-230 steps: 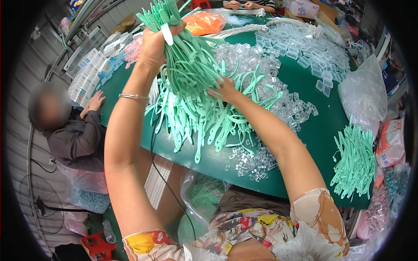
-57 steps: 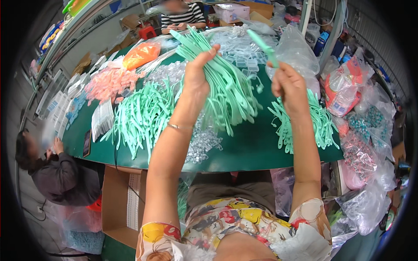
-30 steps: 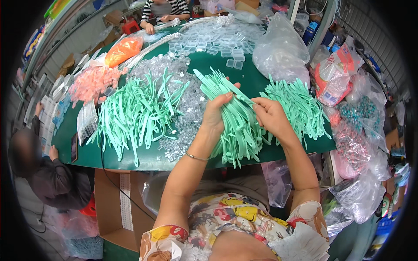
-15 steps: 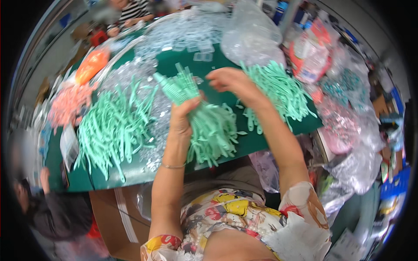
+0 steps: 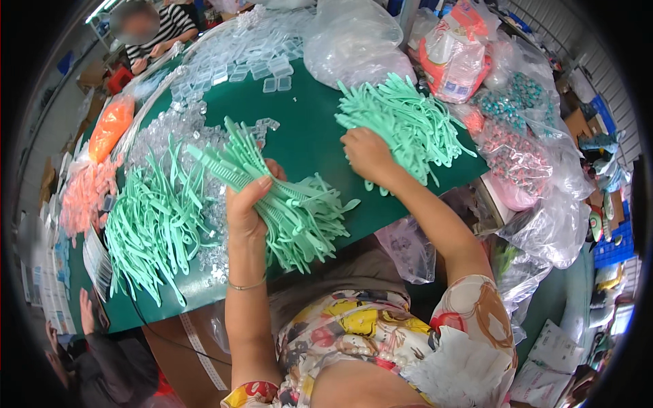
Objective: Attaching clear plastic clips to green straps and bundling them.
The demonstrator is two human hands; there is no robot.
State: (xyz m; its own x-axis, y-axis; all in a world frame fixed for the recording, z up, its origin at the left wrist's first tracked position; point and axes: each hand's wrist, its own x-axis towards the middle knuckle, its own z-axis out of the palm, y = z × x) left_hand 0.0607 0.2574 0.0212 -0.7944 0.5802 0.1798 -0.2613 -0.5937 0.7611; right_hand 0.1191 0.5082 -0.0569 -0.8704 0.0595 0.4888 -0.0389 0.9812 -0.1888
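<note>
Green-topped table [image 5: 309, 136] is filling mid-view, curving away toward twelve o'clock. Clear plastic bag [image 5: 354, 44] is sitting at twelve, clear boxes [image 5: 241, 61] are spreading at eleven, orange bag [image 5: 111, 128] is lying at ten. Person in stripes [image 5: 178, 24] is sitting between ten and eleven; dark-sleeved co-worker [image 5: 112, 364] is showing at eight.

Left hand [image 5: 243, 212] is gripping a bundle of mint-green straps [image 5: 292, 214] just left of centre: thumb is crossing over the front, fingers are wrapping behind, closed around it. Ribbed ends are pointing toward ten, loose ends are fanning toward four. Right hand [image 5: 371, 158] is resting at the near-left edge of the right strap pile [image 5: 415, 126], between one and two; fingers are curling in, can't tell if they are holding a strap. Left strap pile [image 5: 153, 228] is lying near nine, beside salmon pieces [image 5: 88, 194].
</note>
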